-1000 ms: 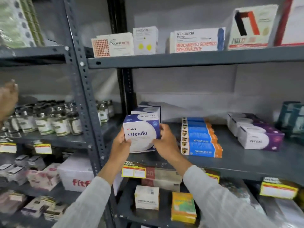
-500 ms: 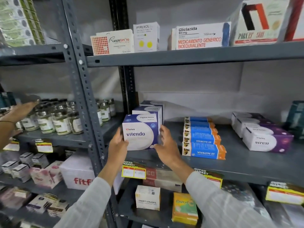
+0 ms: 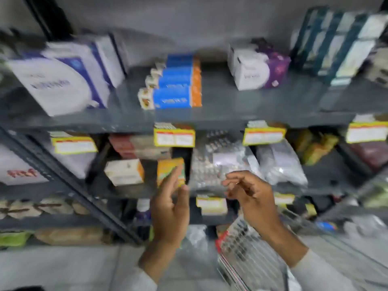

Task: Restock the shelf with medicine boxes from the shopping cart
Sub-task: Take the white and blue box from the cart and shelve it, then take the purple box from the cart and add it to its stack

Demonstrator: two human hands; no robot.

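The picture is blurred by motion. The white and blue Vitendo box (image 3: 58, 85) stands on the grey shelf (image 3: 231, 116) at the left, with more of the same behind it. My left hand (image 3: 170, 211) and my right hand (image 3: 249, 198) hang in the air below that shelf, both with nothing in them and fingers loosely spread. Beneath my right hand the wire shopping cart (image 3: 247, 259) shows at the bottom right; what lies in it is too blurred to make out.
A stack of blue and orange boxes (image 3: 176, 82) and white and purple boxes (image 3: 258, 68) share the shelf. The shelf below holds a yellow box (image 3: 168, 166), a white box (image 3: 123, 171) and blister-pack bags (image 3: 220, 162). Yellow price tags (image 3: 174, 137) line the shelf edges.
Both hands have let go of the Vitendo box, which stays on the shelf, and have dropped down and back. My view has swung down and right toward the cart.
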